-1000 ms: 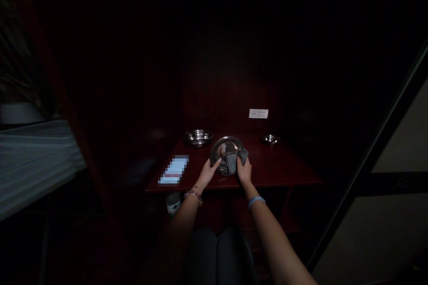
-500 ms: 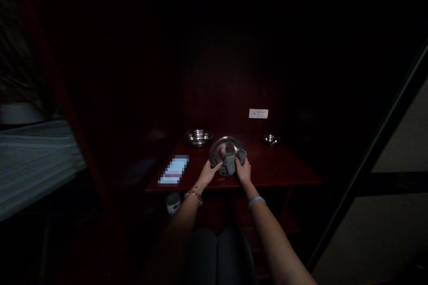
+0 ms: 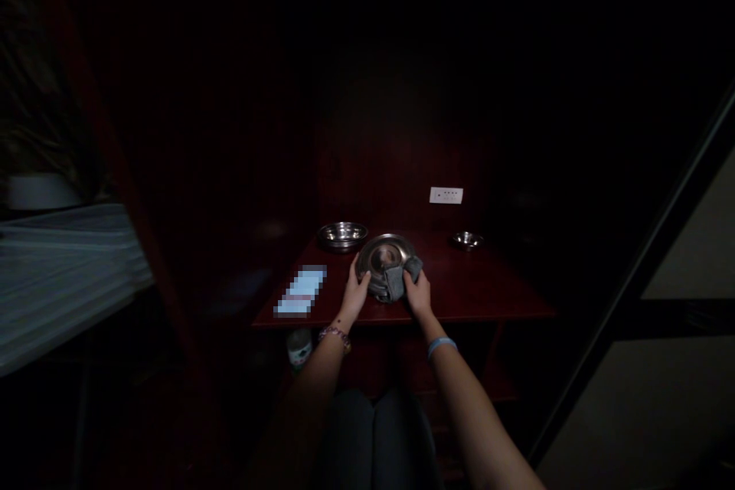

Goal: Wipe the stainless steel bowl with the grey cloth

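A round shiny metal bowl point(image 3: 386, 254) is tilted up over the front of the dark red desk point(image 3: 459, 291). My left hand point(image 3: 355, 292) grips its left rim, thumb on the near side. A grey cloth point(image 3: 393, 283) drapes over the bowl's lower right edge. My right hand point(image 3: 417, 292) is closed on the cloth at that rim, with a fold showing above the fingers. The fingertips behind the bowl are hidden.
Metal bowls point(image 3: 343, 236), apparently stacked, stand at the back left; a small metal bowl point(image 3: 467, 240) is at the back right. A blurred-out bright rectangle point(image 3: 301, 291) lies left. Below the desk is a bottle point(image 3: 299, 348). A socket panel point(image 3: 446, 195) is on the wall.
My left hand has shifted up along the bowl's left rim, its thumb pulled back from the middle. The bowl has turned slightly in my grip. The cloth stays at its right edge.
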Tool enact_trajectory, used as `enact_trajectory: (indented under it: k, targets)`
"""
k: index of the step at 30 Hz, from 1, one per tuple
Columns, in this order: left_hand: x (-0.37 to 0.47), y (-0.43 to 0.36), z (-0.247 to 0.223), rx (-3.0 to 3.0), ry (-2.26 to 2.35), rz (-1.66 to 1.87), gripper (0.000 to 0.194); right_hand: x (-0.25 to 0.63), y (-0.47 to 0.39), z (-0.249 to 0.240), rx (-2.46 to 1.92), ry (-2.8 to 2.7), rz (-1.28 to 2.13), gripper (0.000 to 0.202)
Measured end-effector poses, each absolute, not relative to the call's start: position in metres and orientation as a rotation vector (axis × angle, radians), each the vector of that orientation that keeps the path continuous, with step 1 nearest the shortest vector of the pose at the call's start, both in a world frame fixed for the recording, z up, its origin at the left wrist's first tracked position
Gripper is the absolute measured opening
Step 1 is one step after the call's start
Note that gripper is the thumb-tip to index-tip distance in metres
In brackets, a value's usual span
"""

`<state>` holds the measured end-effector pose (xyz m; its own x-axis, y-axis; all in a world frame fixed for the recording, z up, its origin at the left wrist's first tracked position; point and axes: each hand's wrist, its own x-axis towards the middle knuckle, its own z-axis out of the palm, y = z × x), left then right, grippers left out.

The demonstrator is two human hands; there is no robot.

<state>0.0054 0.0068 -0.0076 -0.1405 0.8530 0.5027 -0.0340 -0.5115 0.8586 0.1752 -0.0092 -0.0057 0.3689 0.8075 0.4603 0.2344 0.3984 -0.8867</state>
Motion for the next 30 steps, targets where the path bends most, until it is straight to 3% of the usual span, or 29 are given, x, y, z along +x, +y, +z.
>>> enact_trajectory:
  k: [5, 14, 30]
  targets:
    - [0.0059, 0.0046, -0.0062, 1.459, 1.023, 1.644, 0.045, 0.1774, -0.0088, -0.0076, -1.215, -1.196, 0.482, 0.036]
    - [0.0082, 0.0055, -0.0086, 1.504, 0.906, 1.542, 0.059, 0.1787, -0.0066, -0.0099, -1.238, -1.173, 0.461, 0.038]
    - [0.0066, 0.0048, -0.0098, 1.546, 0.900, 1.524, 0.059, 0.1780, -0.0084, -0.0079, -1.261, -1.166, 0.457, 0.036]
